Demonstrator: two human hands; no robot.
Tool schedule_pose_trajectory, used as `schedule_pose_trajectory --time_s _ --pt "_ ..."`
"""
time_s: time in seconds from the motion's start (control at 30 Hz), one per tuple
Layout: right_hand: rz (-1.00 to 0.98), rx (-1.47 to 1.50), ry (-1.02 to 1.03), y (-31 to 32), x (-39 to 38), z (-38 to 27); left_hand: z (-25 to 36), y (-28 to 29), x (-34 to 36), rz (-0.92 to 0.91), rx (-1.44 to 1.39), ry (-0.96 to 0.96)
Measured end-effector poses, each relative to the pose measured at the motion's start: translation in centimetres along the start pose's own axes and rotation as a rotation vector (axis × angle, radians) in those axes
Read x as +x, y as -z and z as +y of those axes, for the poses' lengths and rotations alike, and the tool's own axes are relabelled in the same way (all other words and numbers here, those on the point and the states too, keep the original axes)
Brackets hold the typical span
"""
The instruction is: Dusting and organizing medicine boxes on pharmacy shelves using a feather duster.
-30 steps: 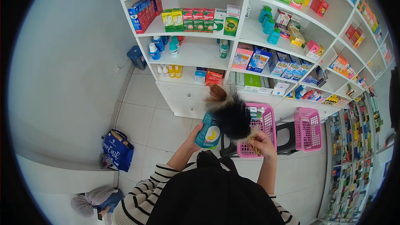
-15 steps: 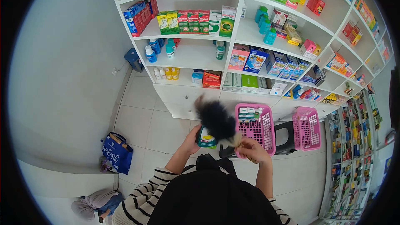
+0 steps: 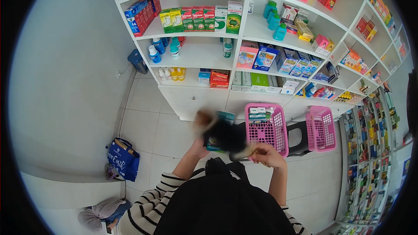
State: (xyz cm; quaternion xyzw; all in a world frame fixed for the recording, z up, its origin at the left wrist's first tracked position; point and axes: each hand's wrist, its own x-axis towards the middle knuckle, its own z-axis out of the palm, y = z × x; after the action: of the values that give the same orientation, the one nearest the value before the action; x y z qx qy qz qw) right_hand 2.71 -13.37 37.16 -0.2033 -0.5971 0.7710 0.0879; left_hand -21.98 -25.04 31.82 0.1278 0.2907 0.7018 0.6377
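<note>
My left hand (image 3: 198,148) is closed on a dark green box (image 3: 213,146). A feather duster (image 3: 228,135), black with a brownish tip and smeared by motion, lies across the box and hides most of its face. Its pale handle end is pinched in my right hand (image 3: 267,155), just beside the near edge of a pink plastic basket (image 3: 285,135). Several small green-and-white boxes (image 3: 260,114) stand in the basket's far end.
White shelves (image 3: 198,61) packed with medicine boxes and bottles rise ahead. A second pink basket (image 3: 321,129) stands to the right, next to a black stool (image 3: 298,138). A blue bag (image 3: 123,160) sits on the floor at left. Another person (image 3: 102,215) is at lower left.
The duster has swept a little down and left over the box, and more of the box's far end shows. My left hand has shifted slightly left.
</note>
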Motion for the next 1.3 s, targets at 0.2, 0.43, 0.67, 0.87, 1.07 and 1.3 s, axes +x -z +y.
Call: schedule_pose_trajectory --time_s 0.2,0.43,0.67,0.87,1.07,1.3 --pt "-0.191 -0.28 -0.195 0.9 -1.2 -0.8 1.9 -4.0 -1.0 -0.11 -0.093 0.128" --pt "0.206 0.154 0.157 1.7 -0.3 0.2 0.5 -0.2 0.1 -0.081 -0.05 0.077" --pt "-0.209 -0.254 -0.015 1.2 0.1 -1.0 0.3 -0.6 0.1 -0.187 -0.031 -0.125" --pt "-0.32 -0.231 -0.093 1.2 0.8 -1.8 1.1 1.1 0.8 0.064 0.16 0.234" --pt "-0.176 -0.172 -0.083 1.7 1.5 -0.8 1.1 -3.0 0.0 0.201 -0.102 0.053" --pt "0.102 0.1 0.051 0.9 1.4 0.7 0.5 1.8 1.2 -0.195 -0.134 0.191"
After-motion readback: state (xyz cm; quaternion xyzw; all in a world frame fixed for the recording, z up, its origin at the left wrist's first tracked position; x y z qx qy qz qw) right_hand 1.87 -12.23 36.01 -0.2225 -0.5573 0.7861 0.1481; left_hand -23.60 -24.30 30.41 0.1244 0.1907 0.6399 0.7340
